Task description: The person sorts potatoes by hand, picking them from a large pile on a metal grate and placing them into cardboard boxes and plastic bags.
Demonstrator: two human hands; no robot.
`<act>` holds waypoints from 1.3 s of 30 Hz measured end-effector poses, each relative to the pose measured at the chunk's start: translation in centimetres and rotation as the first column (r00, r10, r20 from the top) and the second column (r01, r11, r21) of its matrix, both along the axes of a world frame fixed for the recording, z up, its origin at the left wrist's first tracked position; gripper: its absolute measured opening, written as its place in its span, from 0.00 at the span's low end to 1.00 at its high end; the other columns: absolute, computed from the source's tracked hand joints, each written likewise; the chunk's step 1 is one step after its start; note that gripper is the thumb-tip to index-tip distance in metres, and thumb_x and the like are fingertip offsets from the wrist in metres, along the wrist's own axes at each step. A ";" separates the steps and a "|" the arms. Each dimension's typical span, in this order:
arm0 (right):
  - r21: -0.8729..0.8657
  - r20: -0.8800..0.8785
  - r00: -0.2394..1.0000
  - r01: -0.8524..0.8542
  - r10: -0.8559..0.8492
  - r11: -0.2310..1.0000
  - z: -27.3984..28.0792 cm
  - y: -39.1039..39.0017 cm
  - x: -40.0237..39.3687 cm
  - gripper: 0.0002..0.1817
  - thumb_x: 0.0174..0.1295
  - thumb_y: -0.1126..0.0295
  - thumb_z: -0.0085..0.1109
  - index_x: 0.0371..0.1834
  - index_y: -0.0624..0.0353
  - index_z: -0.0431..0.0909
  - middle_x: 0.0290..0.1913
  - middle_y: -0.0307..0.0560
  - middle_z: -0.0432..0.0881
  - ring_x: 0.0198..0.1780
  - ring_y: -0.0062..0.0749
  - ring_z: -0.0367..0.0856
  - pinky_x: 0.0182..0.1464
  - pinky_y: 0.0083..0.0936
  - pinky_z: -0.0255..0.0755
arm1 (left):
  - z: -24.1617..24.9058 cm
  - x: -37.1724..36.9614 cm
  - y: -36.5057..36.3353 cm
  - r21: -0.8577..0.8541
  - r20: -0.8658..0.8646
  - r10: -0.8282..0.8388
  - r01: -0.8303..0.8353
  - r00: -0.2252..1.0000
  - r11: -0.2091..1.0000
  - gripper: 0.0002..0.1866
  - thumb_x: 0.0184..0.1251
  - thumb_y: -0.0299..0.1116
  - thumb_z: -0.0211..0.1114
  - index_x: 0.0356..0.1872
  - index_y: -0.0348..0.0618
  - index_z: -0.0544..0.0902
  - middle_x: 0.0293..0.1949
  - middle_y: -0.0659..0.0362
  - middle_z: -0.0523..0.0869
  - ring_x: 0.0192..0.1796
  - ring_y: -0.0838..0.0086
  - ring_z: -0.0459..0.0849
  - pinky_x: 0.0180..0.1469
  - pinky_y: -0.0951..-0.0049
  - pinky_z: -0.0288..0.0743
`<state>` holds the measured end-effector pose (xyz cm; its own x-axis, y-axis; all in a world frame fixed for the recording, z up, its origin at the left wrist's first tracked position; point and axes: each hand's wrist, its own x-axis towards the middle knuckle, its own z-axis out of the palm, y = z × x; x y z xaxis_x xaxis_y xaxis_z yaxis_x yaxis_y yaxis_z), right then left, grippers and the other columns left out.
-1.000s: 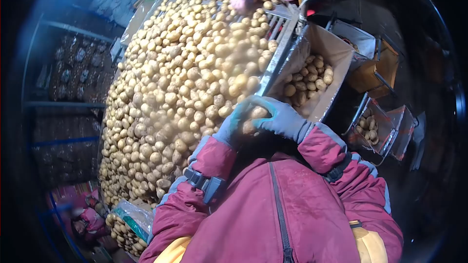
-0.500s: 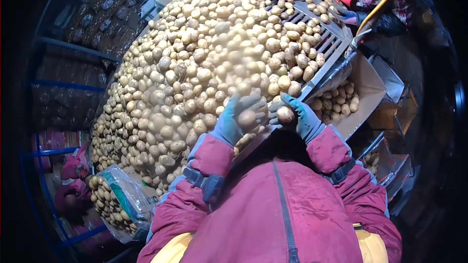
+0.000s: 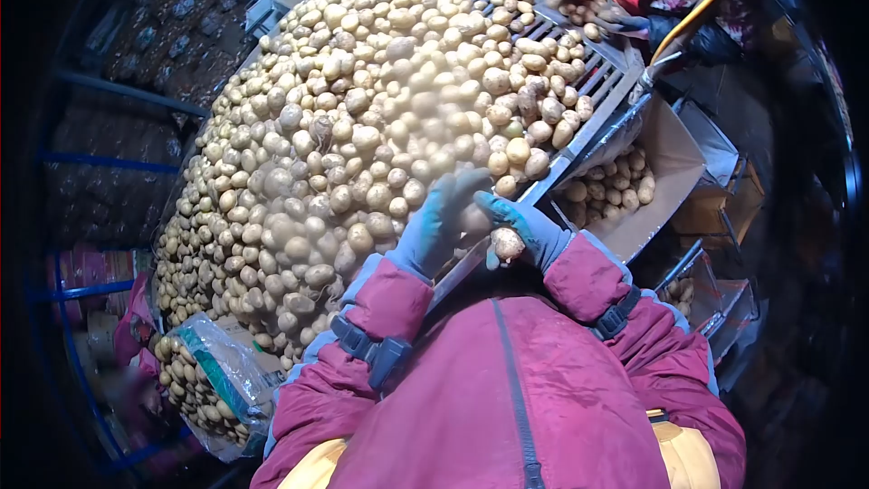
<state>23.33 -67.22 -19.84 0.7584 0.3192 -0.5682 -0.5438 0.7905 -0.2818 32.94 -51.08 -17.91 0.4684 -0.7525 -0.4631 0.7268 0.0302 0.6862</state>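
The maroon jacket (image 3: 444, 389) has a dark front zip (image 3: 517, 389); blue-grey trim (image 3: 607, 256) edges its sleeves (image 3: 665, 340), dark buckled straps (image 3: 356, 340) ring them, and grey-blue gloves (image 3: 422, 240) show teal patches.

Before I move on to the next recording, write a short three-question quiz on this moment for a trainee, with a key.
1. True or false: the left hand is ungloved.
2. Multiple choice: what does the right hand hold?
A) a yellow hose
B) a potato
C) a plastic bag
3. Fill in the blank: as pictured, the open box nearest the right hand stands to the ____ of the potato pile.

Key:
1. False; it is gloved.
2. B.
3. Right.
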 end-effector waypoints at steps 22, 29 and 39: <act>-0.644 0.070 0.587 0.644 -0.807 0.413 -8.7 -10.4 -23.4 0.25 0.70 0.53 0.66 0.56 0.65 0.81 0.45 0.55 0.89 0.25 0.41 0.87 0.24 0.33 0.81 | -10.2 -4.4 3.1 0.619 0.714 -0.650 -0.198 -0.261 0.760 0.36 0.71 0.42 0.65 0.78 0.46 0.66 0.81 0.39 0.52 0.82 0.44 0.54 0.79 0.52 0.57; -0.881 0.379 0.320 0.413 -0.868 -0.233 -9.3 -17.1 -40.8 0.14 0.65 0.67 0.70 0.51 0.59 0.85 0.42 0.42 0.87 0.43 0.26 0.85 0.50 0.24 0.79 | -9.8 -5.6 2.8 0.671 0.636 -0.713 -0.244 -0.296 0.700 0.36 0.77 0.50 0.54 0.80 0.43 0.61 0.81 0.37 0.49 0.82 0.43 0.51 0.81 0.52 0.49; -0.915 0.387 0.271 -0.006 -0.881 -0.404 -5.9 -29.8 -63.0 0.19 0.68 0.61 0.66 0.58 0.59 0.82 0.48 0.47 0.86 0.43 0.28 0.85 0.44 0.23 0.80 | -10.4 -5.8 3.0 0.630 0.660 -0.691 -0.284 -0.295 0.723 0.32 0.78 0.45 0.57 0.76 0.38 0.67 0.80 0.35 0.53 0.81 0.42 0.54 0.81 0.52 0.51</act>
<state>-39.66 -96.98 -25.69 -0.3428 -0.9370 0.0667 -0.4233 0.0907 -0.9014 27.12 -48.07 -28.33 0.4979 -0.8669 0.0249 -0.8491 -0.4814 0.2173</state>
